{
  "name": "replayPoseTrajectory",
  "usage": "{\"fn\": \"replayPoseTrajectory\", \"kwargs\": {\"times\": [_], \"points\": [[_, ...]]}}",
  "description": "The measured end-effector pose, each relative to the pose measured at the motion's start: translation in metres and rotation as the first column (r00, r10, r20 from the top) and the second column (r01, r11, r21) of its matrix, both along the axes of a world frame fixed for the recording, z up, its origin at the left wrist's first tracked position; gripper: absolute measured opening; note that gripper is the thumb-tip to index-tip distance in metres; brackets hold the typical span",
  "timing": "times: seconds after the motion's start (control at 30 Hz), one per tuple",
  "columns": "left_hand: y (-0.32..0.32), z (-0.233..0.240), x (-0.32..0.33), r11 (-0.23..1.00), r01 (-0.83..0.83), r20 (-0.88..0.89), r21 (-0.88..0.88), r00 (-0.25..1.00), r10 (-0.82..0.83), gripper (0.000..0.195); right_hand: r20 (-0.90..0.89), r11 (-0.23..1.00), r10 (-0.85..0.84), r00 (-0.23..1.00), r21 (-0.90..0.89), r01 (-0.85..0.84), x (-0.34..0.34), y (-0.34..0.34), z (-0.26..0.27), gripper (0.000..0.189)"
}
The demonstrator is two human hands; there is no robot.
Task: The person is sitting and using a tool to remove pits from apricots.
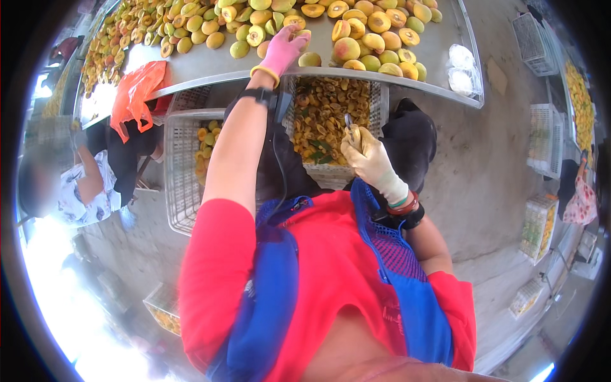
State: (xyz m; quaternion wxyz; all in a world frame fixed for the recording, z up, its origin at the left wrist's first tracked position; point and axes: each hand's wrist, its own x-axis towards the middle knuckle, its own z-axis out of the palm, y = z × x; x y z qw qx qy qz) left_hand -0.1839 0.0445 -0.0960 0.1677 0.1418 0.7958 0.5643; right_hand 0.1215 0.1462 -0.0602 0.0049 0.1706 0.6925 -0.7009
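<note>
My left hand (284, 50), in a pink glove with a yellow cuff, reaches over the metal table's near edge into the yellow-green peaches. Its fingers are at a peach (303, 34) partly covered by the hand; whether they grip it is unclear. Nearby are a whole peach (310, 59) and a halved peach (256, 36). My right hand (370, 157), in a pale stained glove, is closed around a small metal-tipped hand tool (349, 125), its tip pointing up. Below that hand, a plastic crate (378, 102) between my knees holds many cut fruit pieces (329, 110).
Another white crate (181, 167) with peaches stands at my left. An orange plastic bag (138, 95) hangs over the table edge (210, 82). Clear plastic packets (461, 71) lie at the table's right corner. People sit at the left and far right, near more crates (539, 229).
</note>
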Motion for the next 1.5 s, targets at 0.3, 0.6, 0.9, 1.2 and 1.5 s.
{"fn": "replayPoseTrajectory", "kwargs": {"times": [0.3, 0.6, 0.9, 1.2, 1.5], "points": [[-0.035, 0.078, 0.104, 0.796, 0.081, 0.389, 0.599, 0.84, -0.378, 0.051, -0.101, 0.978, 0.034, 0.994, 0.208, -0.013, -0.008, 0.002, 0.034, 0.025], [-0.036, 0.101, 0.166, 0.77, 0.225, 0.259, 0.597, 0.854, -0.45, 0.057, -0.387, 0.777, 0.162, 0.908, 0.617, 0.125, -0.008, -0.001, 0.056, 0.013], [-0.016, 0.098, 0.2, 0.776, 0.193, 0.018, 0.6, 0.967, -0.255, 0.059, -0.353, 0.86, 0.159, 0.922, 0.509, 0.047, -0.003, -0.011, 0.046, 0.014], [-0.009, 0.098, 0.208, 0.737, 0.004, 0.187, 0.676, 0.966, -0.177, 0.075, -0.164, 0.996, 0.094, 0.982, 0.026, -0.091, 0.002, -0.017, 0.048, 0.014], [-0.01, 0.097, 0.208, 0.808, 0.061, 0.109, 0.586, 0.982, -0.153, 0.077, -0.11, 0.984, 0.135, 0.985, -0.099, -0.146, 0.002, -0.014, 0.051, 0.015]]}}
